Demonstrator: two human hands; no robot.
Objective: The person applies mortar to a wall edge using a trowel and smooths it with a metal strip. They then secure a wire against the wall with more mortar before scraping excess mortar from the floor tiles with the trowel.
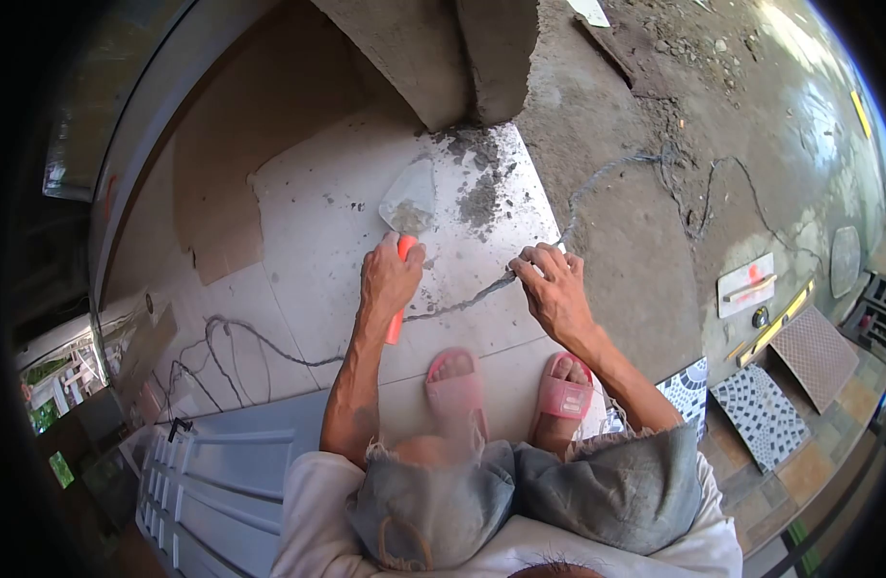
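Observation:
My left hand (393, 275) is closed round the orange handle (395, 328) of a trowel, whose pale, mortar-smeared blade (409, 197) points away from me over the white tiles (317, 212). My right hand (551, 284) pinches a dark twisted cable (462, 302) near the edge of the tiles. From there the cable runs left beneath my left forearm and away to the right over the grey mortar floor (635, 231). Crumbs of mortar (479, 197) lie on the tiles beyond my hands.
A mortar-coated column (481, 58) stands ahead. Cardboard (221, 212) lies left, a panelled door (231, 482) lower left. At right are a float (747, 285), a yellow level (778, 323), a tape measure (760, 317) and patterned tiles (761, 416). Pink slippers (455, 390) are on my feet.

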